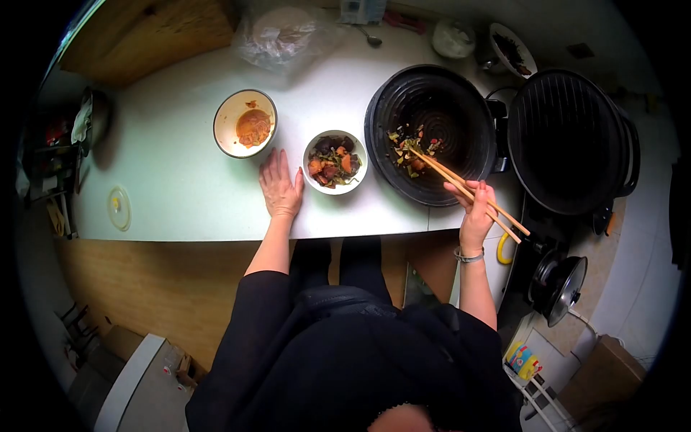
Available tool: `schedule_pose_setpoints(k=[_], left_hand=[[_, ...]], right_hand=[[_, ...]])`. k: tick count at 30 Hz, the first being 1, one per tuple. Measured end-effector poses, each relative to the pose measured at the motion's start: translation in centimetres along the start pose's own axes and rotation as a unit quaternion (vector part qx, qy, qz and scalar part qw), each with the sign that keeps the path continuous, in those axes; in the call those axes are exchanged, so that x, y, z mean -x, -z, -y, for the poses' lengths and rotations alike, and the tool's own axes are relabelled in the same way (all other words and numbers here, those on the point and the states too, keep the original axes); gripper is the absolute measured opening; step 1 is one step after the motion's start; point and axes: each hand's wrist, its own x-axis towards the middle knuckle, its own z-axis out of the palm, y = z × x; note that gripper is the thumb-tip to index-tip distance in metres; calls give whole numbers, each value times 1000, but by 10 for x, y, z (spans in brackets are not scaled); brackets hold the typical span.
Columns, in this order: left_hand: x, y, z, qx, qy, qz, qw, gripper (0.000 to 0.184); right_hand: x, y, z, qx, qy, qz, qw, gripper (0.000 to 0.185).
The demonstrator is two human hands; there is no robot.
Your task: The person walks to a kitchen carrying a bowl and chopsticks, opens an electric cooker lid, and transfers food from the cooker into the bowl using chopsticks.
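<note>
My right hand (475, 209) is closed around a pair of wooden chopsticks (461, 178). Their tips reach into bits of cooked food (414, 153) lying at the left side of a round black electric pan (468, 129). My left hand (281, 186) rests flat on the white counter with its fingers spread, holding nothing. Just right of it stands a white bowl (332, 189) filled with meat chunks and vegetables. Above its fingertips is a dark-rimmed bowl (224, 129) with some orange-brown sauce or food at the bottom.
The pan's ridged lid (565, 144) stands opened to the right. Along the back are a plastic bag (277, 36), a spoon (372, 39) and a white dish (529, 61) with dark contents. A clear round lid (119, 209) lies at the left. A lidded pot (565, 291) sits at lower right.
</note>
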Motion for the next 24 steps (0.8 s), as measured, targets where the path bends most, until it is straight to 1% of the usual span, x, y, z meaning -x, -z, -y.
schedule_pose_setpoints(k=[3, 5, 6, 7, 9, 11, 13, 15, 16, 19, 20, 22, 24], left_hand=[[0, -1, 0, 5, -4, -5, 1000, 61], [0, 0, 1, 3, -4, -5, 1000, 61], [0, 0, 1, 2, -3, -2, 1000, 61], [-1, -1, 0, 3, -5, 1, 1000, 61], [-1, -1, -1, 2, -9, -7, 1000, 61], [0, 0, 0, 0, -15, -14, 1000, 61], [-1, 0, 0, -2, -9, -6, 1000, 61], [1, 1, 0, -2, -7, -4, 1000, 61], [0, 1, -1, -1, -10, -7, 1000, 60], [-1, 0, -1, -2, -12, -12, 1000, 60], [-1, 0, -1, -1, -12, -12, 1000, 60], [-1, 0, -1, 5, -16, -19, 1000, 60], [0, 0, -1, 3, -15, -15, 1000, 60]], right_hand=[[6, -4, 13, -12, 14, 5, 1000, 31], [12, -16, 25, -57, 7, 45, 997, 31], [16, -25, 30, -31, 4, 64, 997, 31], [19, -36, 32, -61, 16, 103, 993, 27], [20, -52, 21, 9, 45, 185, 982, 22], [17, -58, 18, 45, -27, 256, 965, 19], [13, -52, 17, 59, -24, 258, 964, 20], [12, -38, 21, -42, -21, 175, 983, 22], [11, -28, 25, -50, -25, 149, 987, 23], [6, 3, 23, 4, -26, 102, 994, 25], [3, 9, 22, 4, -26, 102, 994, 25], [2, 18, 17, 63, -29, 94, 993, 26], [2, 20, 5, 71, -34, 88, 993, 27]])
